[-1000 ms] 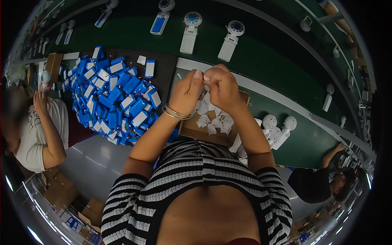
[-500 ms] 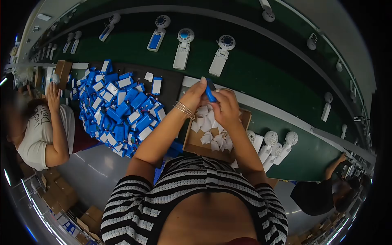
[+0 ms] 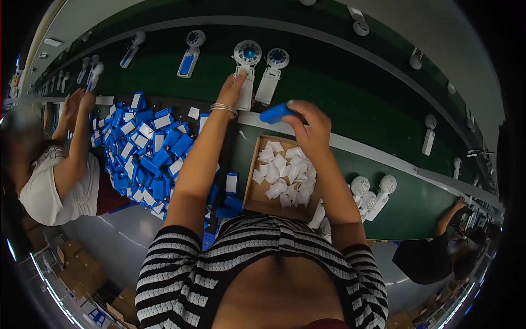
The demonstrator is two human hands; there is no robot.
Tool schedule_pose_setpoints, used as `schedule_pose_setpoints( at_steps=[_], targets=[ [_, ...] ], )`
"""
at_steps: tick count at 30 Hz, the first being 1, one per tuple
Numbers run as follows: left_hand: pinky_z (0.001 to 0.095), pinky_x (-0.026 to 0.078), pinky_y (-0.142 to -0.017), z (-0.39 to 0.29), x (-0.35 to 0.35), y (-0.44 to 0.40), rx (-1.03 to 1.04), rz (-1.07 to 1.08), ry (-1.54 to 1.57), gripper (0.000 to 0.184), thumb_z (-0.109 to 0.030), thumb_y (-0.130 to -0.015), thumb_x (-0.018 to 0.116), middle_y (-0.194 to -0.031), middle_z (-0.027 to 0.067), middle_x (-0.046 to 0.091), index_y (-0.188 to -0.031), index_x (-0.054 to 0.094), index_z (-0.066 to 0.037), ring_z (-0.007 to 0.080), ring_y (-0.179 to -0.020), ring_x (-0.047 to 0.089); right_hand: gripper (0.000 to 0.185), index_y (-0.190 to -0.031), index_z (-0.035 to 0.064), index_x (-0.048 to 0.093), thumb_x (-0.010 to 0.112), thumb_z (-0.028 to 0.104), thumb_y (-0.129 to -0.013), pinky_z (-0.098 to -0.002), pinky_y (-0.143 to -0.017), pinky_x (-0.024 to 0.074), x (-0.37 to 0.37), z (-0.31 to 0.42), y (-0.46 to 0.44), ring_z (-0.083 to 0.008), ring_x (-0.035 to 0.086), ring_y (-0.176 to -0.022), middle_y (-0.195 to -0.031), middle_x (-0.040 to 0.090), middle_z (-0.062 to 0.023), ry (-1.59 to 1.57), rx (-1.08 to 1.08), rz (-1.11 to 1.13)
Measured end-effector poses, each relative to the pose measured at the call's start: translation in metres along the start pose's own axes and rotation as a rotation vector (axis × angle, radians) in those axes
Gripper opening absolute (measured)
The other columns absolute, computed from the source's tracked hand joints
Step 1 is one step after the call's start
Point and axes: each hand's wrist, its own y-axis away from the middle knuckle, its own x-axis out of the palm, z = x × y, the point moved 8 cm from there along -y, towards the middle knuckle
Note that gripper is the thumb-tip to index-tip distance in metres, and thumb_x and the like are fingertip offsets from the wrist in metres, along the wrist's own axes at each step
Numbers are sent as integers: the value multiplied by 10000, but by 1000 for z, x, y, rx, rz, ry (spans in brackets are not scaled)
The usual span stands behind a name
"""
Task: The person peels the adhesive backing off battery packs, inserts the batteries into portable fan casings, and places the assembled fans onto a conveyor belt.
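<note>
My left hand (image 3: pixel 233 92) is closed around the handle of a white handheld fan (image 3: pixel 247 53) on the green conveyor belt. In my right hand (image 3: pixel 314 127), a blue battery pack (image 3: pixel 274 113) is pinched between thumb and fingers, over the belt's near edge. Close beside the held fan lies another white fan (image 3: pixel 268 85). Below my right hand, an open cardboard box (image 3: pixel 253 189) holds many white paper pieces (image 3: pixel 285 172). To the left of my left forearm is a large heap of blue battery packs (image 3: pixel 156 148) with white labels.
More fans, such as one with a blue pack in its handle (image 3: pixel 189 60), lie along the belt. Several white fans (image 3: pixel 378 197) stand right of the box. One co-worker (image 3: pixel 60 175) is at the left; another (image 3: pixel 427 255) is at the far right.
My left hand has left the blue battery pack and reached up to the fan. My right hand keeps the pack, slightly farther right. Other fans on the belt have shifted left.
</note>
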Motion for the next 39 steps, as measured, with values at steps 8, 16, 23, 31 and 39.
schedule_pose_setpoints(
  at_steps=[8, 16, 23, 31, 39],
  targets=[
    [276, 460, -774, -31, 26, 80, 370, 43, 238, 776, -678, -800, 212, -983, 91, 561, -1136, 446, -19, 166, -889, 550, 191, -802, 67, 623, 697, 84, -628, -302, -630, 463, 56, 46, -16, -268, 560, -790, -911, 580, -95, 241, -300, 158],
    [253, 433, -779, 4, 40, 85, 434, 30, 264, 603, -572, -860, 291, -1030, 53, 504, -1198, 385, -82, 126, -912, 517, 375, -1057, 89, 499, 559, -36, -708, -321, -747, 433, 80, 5, -2, -297, 509, -903, -1019, 506, -127, 58, 229, 328],
    [368, 466, -710, -65, -80, 75, 462, -346, -1490, 309, -188, -699, 648, -907, 148, 580, -968, 576, -53, 291, -848, 565, 335, -1056, 111, 427, 564, 24, -763, -280, -722, 419, 72, -144, -4, -178, 507, -788, -929, 500, -98, -245, 744, 272],
    [346, 428, -872, -37, -223, 21, 227, -144, -1474, 473, -150, -655, 713, -1065, 137, 539, -1082, 554, -25, 304, -1010, 521, 289, -1069, 122, 525, 593, 130, -789, -298, -703, 436, 22, -119, -21, -192, 535, -753, -877, 551, -100, 628, 56, 73],
    [238, 364, -480, -5, -25, 89, -219, 227, 675, 389, -417, -858, 460, -630, 60, 489, -856, 510, -32, 140, -536, 456, 225, -875, 44, 528, 662, 30, -695, -214, -593, 393, 49, 11, 1, -104, 488, -646, -791, 575, -33, -138, 187, 196]
  ],
)
